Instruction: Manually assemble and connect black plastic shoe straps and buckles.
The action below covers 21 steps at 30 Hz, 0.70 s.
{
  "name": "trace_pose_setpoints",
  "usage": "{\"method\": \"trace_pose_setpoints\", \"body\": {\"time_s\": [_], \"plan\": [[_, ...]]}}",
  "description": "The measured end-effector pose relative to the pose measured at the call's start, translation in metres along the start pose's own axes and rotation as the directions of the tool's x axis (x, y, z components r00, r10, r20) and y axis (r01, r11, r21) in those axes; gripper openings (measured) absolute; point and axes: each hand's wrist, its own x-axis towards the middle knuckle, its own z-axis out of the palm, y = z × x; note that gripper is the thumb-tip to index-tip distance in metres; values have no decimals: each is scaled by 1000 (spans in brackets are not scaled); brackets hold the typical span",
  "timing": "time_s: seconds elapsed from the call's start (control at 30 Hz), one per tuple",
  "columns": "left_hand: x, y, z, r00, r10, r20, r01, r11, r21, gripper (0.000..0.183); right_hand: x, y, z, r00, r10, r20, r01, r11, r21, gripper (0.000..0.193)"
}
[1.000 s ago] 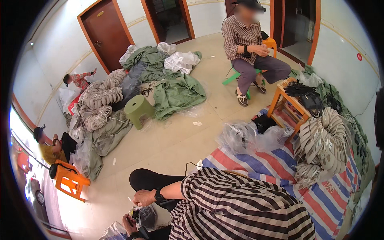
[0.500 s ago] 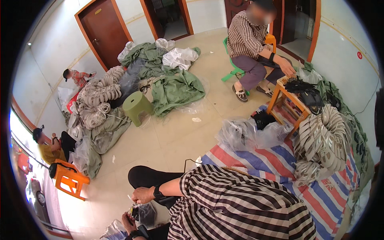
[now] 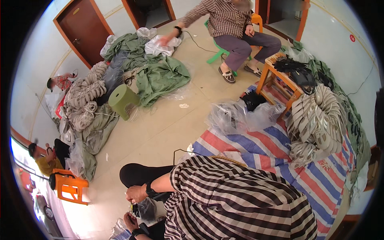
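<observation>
My right hand (image 3: pixel 136 193), a dark band on its wrist, is the upper of the two. Its fingers are pinched together over something small that I cannot make out. Just below it, my left hand (image 3: pixel 129 222) has its fingers curled, and what they hold is too small to name. A small dark piece with a yellow spot shows between the hands. Beside them, a clear plastic bag (image 3: pixel 147 210) with dark contents lies close to my legs.
Blue, red and white striped sheeting (image 3: pixel 256 148) covers the floor at right, bearing coiled pale strap-like pieces (image 3: pixel 316 120). A wooden stool (image 3: pixel 280 76) holds black pieces. A green stool (image 3: pixel 123 102) and an orange stool (image 3: pixel 70 186) stand left. A seated co-worker (image 3: pixel 232 32) reaches leftward.
The view has shifted, so the room appears higher and further left. The co-worker has sat up, and an arm has swung from the wooden stool out to the left. My hands stay close together.
</observation>
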Motion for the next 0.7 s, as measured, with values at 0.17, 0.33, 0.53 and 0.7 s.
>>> {"method": "trace_pose_setpoints", "body": {"time_s": [0.17, 0.33, 0.53, 0.7], "plan": [[-1, -3, 3, 998, -47, -38, 48, 999, 25, 11, -4, 3, 0, 1000, 28, 10, -28, 999, 19, 12], [-13, -1, 9, 998, 8, -68, -3, 997, 72, 12, -8, -3, -6, 1000, -26, -2, 26, 1000, 10, 14], [-49, 15, 45, 982, 189, -25, -189, 982, 14, 15, -5, -6, -4, 996, 74, 44, -78, 990, 119, 16], [-67, 28, 57, 969, 246, 11, -247, 967, 68, 13, 9, -9, 2, 988, 114, 103, -125, 987, 106, 16]]}}
